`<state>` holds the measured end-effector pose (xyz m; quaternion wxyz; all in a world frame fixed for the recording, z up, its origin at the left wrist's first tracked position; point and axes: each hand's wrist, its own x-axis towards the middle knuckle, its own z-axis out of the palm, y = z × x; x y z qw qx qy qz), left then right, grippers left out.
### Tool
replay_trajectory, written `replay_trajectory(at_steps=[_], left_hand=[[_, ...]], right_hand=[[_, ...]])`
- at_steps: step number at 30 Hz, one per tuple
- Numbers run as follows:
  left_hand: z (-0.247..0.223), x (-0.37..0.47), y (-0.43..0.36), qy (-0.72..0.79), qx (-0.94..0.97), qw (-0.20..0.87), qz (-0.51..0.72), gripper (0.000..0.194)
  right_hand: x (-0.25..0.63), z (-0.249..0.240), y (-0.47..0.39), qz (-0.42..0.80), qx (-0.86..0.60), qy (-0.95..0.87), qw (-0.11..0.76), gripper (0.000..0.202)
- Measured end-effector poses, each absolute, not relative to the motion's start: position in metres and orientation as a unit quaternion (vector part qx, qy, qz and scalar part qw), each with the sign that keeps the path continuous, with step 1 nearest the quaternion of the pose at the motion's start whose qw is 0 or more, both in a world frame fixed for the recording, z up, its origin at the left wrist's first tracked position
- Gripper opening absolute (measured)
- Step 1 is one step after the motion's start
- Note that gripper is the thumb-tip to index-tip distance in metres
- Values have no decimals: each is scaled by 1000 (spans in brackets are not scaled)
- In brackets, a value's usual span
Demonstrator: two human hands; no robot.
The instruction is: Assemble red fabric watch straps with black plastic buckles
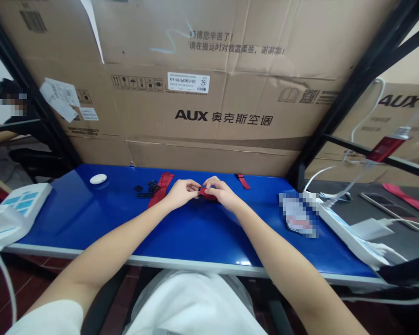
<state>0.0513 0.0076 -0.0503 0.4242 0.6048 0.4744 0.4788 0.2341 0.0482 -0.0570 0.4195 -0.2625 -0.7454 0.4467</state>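
Close together above the blue table (202, 232), both my hands work on a small piece of red webbing strap (208, 195). My right hand (220, 190) is closed on it, thumb and fingers pressed against its top. My left hand (181, 193) pinches at the strap's left end; the exact spot between those fingertips is too small to make out. Left of my left hand lies a longer red strap (163, 186), partly hidden behind the wrist. Several black plastic buckles (150, 189) are beside it. Farther right lies a short red strap with a black buckle (243, 181).
A large cardboard box (143, 125) walls off the table's back. A white oval object (98, 179) lies at the back left. On the right are a blurred-out phone-like item (298, 214) and a white power strip (349, 237) with cables. A person (28, 107) sits beyond the left frame post.
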Motion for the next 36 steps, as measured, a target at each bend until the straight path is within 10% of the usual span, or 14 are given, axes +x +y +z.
replay_trajectory(at_steps=[13, 21, 28, 36], left_hand=[[-47, 54, 5, 451, 570, 471, 500, 20], [-46, 50, 4, 392, 529, 554, 510, 34], [-41, 30, 13, 376, 544, 588, 466, 36], [-56, -3, 39, 581, 590, 349, 438, 15]], right_hand=[[233, -60, 48, 332, -342, -792, 380, 15], [232, -61, 48, 520, -283, -683, 428, 35], [246, -74, 66, 193, -432, -819, 325, 33], [254, -84, 81, 164, -541, -773, 288, 11]])
